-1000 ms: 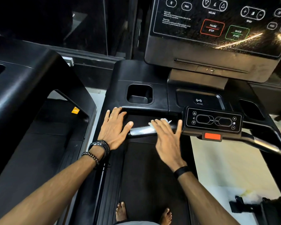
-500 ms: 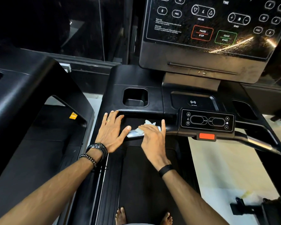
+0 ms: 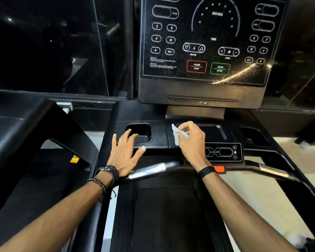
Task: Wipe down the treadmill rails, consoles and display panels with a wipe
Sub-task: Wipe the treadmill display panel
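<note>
Head view shows a black treadmill console from above, with both arms stretched forward from the lower edge of the frame. At the centre of the frame the wipe [image 3: 177, 135] is pinched between the thumb and the curled fingers of the right hand [image 3: 191, 140], and it is held lifted over the flat tray [image 3: 215, 132] of the console, probably so that it can be brought to a new surface. The wipe is pale blue, thin and crumpled, and it hangs loosely from the grip. Left of centre, the left hand [image 3: 125, 153] is laid flat on the console deck [image 3: 158, 140] with its fingers spread wide, beside a square cup holder [image 3: 140, 132]; it is judged that the body is steadied in this way while the other arm reaches. Below the hands a handrail [image 3: 149, 170] with a shiny metal sleeve is seen, smooth and round. In the upper part of the frame the display panel [image 3: 204, 42] stands upright, glossy and dark, with printed buttons and a bright streak of reflected light that shows fine dust or scratches.
</note>
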Demonstrator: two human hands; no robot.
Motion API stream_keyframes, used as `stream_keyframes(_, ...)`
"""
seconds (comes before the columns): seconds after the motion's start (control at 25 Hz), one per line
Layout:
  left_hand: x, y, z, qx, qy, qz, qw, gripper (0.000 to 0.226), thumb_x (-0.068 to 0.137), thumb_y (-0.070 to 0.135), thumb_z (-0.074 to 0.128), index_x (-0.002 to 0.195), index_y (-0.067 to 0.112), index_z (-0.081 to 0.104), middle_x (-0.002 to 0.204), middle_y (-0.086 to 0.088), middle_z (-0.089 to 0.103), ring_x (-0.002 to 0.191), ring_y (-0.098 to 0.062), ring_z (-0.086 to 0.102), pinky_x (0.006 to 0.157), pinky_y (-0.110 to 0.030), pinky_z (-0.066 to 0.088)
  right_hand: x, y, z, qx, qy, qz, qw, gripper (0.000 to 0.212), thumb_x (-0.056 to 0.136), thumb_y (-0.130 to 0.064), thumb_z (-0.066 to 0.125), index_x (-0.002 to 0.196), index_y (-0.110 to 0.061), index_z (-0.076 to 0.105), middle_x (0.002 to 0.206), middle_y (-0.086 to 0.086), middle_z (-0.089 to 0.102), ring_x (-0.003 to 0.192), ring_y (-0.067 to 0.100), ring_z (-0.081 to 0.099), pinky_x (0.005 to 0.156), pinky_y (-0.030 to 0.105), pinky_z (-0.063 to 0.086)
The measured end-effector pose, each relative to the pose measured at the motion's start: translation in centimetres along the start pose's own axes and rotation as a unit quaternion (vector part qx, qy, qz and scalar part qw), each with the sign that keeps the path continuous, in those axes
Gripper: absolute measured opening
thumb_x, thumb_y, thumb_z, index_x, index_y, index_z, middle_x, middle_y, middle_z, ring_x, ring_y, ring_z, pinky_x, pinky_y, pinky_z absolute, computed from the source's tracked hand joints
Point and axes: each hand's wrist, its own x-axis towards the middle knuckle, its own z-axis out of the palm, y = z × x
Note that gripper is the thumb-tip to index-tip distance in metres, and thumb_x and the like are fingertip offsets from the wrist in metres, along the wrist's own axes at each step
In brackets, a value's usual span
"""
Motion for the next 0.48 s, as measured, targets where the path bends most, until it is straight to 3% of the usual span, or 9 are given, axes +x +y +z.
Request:
stream_keyframes(0.24,5.2,4.0,-2.5,0.039,0.023,0.04,0.998,0.086,0.089,0.072,0.015,0.15,0.016,0.037,0.163,-0.012,0.023,0.151,-0.026,0.025,0.123,-0.051,-0.012,6.2,0.4,-5.5,-0.092,-0.004,-0.095,0.991,0.024,0.077,-0.001,0.074,0.083,-0.022,0.063,0.086,-0.011,0.061,0.087,0.022,0.057,0.074,0.032,0.04)
stream_keyframes(0.48,12.2,9.7,-7.6,0.074,0.108,0.069,0.989,0.087,0.089,0.074,0.015,0.152,0.016,0.034,0.164,-0.011,0.02,0.152,-0.025,0.022,0.123,-0.051,-0.013,14.3,-2.9,-12.0,-0.075,0.0,-0.159,0.984,0.018,0.08,-0.011,0.077,0.082,-0.023,0.063,0.073,-0.019,0.049,0.071,0.009,0.047,0.066,0.03,0.033)
